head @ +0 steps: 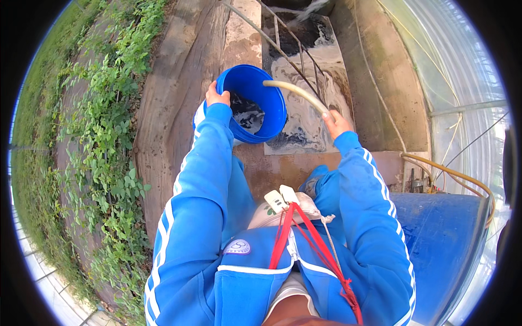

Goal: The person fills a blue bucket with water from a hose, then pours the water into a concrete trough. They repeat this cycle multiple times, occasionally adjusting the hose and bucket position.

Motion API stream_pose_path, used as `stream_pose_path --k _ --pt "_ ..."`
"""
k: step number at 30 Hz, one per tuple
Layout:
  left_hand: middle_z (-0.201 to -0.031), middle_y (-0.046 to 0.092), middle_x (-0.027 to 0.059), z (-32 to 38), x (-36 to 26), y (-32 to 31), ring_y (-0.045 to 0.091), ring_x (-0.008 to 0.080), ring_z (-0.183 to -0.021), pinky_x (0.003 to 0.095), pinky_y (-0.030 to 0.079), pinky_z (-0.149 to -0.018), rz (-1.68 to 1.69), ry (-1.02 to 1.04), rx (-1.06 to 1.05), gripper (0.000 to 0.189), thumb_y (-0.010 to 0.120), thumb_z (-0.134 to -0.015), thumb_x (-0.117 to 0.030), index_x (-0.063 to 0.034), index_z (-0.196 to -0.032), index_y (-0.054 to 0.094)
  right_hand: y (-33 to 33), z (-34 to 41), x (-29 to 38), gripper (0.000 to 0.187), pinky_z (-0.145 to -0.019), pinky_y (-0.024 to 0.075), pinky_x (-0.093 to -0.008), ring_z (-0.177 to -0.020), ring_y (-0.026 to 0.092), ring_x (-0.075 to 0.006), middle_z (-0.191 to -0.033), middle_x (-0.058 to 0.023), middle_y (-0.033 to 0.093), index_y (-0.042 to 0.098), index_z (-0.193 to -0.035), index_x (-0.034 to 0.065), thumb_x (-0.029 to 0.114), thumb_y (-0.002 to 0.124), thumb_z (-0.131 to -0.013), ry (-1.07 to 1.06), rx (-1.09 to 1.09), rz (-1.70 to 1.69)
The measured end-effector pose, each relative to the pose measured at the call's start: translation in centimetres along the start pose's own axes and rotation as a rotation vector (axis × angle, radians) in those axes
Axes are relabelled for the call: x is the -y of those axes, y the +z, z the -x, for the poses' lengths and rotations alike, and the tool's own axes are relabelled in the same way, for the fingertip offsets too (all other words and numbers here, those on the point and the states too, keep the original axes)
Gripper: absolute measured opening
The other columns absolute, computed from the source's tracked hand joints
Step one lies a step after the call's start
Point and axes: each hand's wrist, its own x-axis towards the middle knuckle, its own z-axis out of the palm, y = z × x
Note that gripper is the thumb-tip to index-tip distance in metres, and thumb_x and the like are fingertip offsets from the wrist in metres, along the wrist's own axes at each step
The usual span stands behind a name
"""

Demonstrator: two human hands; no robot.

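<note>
My left hand [217, 96] grips the near-left rim of a blue plastic bucket [274, 106], which is tilted with its mouth towards me. Dark, foamy liquid [246, 114] lies inside it. In my right hand [337, 123] is a pale flexible hose [299, 89], held some way back from its end. The hose's open end reaches over the bucket's right side, into its mouth. Whether liquid runs from the hose I cannot tell. Beyond the bucket is a sunken concrete tank [342, 134] of dark liquid streaked with tan foam.
A metal ladder [301, 57] slopes into the tank. Leafy green plants [118, 102] grow along the left, beside a brown ground sheet [171, 93]. At my right lies a large blue barrel [436, 240], with a yellow-brown hose [456, 173] near it. Clear plastic sheeting [469, 73] forms the right wall.
</note>
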Motion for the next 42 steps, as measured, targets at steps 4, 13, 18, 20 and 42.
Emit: stream_pose_path --k 4,13,18,20,42 --pt "-0.13 0.047 0.0218 1.0 -1.2 1.0 0.047 0.037 -0.119 0.0401 0.036 -0.103 -0.005 0.016 -0.001 0.061 0.062 -0.074 -0.018 -0.0088 -0.132 0.045 -0.3 0.7 -0.1 0.055 -0.067 0.0456 -0.0428 -0.074 0.061 -0.034 -0.076 -0.0187 0.061 0.058 -0.11 0.0102 0.059 0.049 -0.086 -0.009 -0.027 0.095" --pt "-0.126 0.051 0.0228 0.8 -2.4 3.6 0.051 0.0369 -0.115 0.0401 0.039 -0.1 -0.058 0.171 0.176 0.058 0.061 -0.074 -0.018 -0.0071 -0.129 0.048 -0.3 -2.6 0.3 0.069 -0.073 0.0457 -0.0437 -0.083 0.062 -0.0356 -0.083 -0.0204 0.064 0.06 -0.093 0.0009 0.067 0.047 -0.082 0.08 0.186 -0.009" --pt "-0.126 0.051 0.0219 1.0 -2.0 4.6 0.052 0.0364 -0.114 0.0398 0.04 -0.1 -0.047 0.195 0.179 0.059 0.062 -0.074 -0.017 -0.0076 -0.13 0.048 -1.8 -1.2 1.2 0.071 -0.071 0.0463 -0.0436 -0.081 0.062 -0.0356 -0.082 -0.02 0.064 0.059 -0.092 0.0019 0.071 0.046 -0.08 0.113 0.044 0.0" --pt "-0.126 0.051 0.0217 1.2 -2.0 4.8 0.052 0.0362 -0.114 0.0396 0.04 -0.1 -0.057 0.198 0.163 0.059 0.062 -0.073 -0.016 -0.0079 -0.13 0.048 -2.2 -0.5 1.6 0.072 -0.069 0.046 -0.0436 -0.079 0.061 -0.0346 -0.079 -0.0196 0.063 0.058 -0.093 0.0016 0.071 0.046 -0.08 0.121 -0.007 -0.002" --pt "-0.121 0.052 0.0198 1.2 1.8 1.1 0.053 0.0351 -0.11 0.0394 0.041 -0.097 0.103 0.177 0.021 0.059 0.061 -0.071 -0.011 -0.0075 -0.128 0.048 10.5 -0.8 2.3 0.05 -0.082 0.0454 -0.0487 -0.095 0.059 -0.0394 -0.105 -0.0204 0.062 0.053 -0.113 0.0093 0.053 0.043 -0.09 -0.146 0.541 0.218"
